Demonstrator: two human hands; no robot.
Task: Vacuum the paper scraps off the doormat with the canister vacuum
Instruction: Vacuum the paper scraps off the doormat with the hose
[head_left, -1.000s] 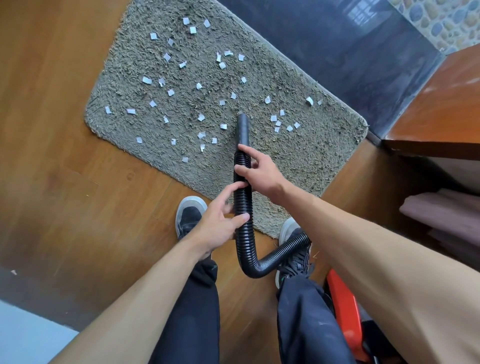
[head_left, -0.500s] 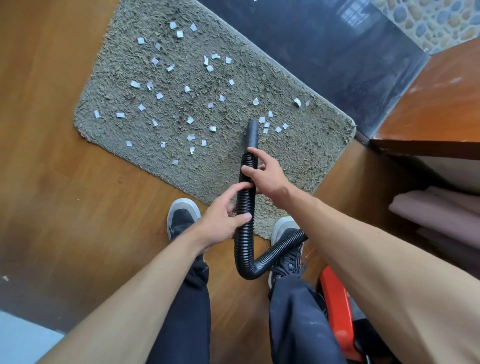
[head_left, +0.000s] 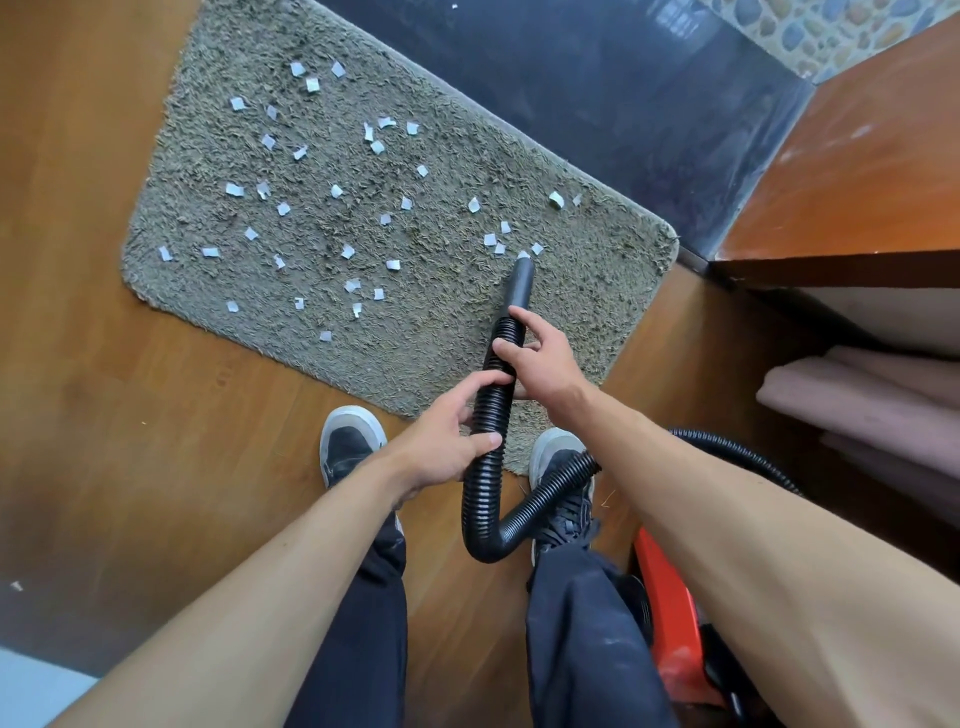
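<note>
A shaggy grey-green doormat (head_left: 597, 291) lies on the wooden floor, strewn with several small white paper scraps (head_left: 337, 191). A black ribbed vacuum hose (head_left: 491, 415) ends in a smooth nozzle (head_left: 521, 283) whose tip touches a scrap at the mat's right side. My right hand (head_left: 540, 358) grips the hose just behind the nozzle. My left hand (head_left: 441, 441) grips it lower down. The hose loops past my right shoe to the red canister vacuum (head_left: 670, 608) at my right leg.
A dark stone threshold (head_left: 597, 78) borders the mat's far edge. A wooden cabinet (head_left: 857, 176) stands at the right, with folded pinkish cloth (head_left: 872, 405) below it. My two shoes (head_left: 349, 447) stand at the mat's near edge. One scrap (head_left: 15, 585) lies on the floor far left.
The nozzle has swung to the right across the mat, from its middle to the cluster of scraps at the right side. Both hands keep their hold on the hose.
</note>
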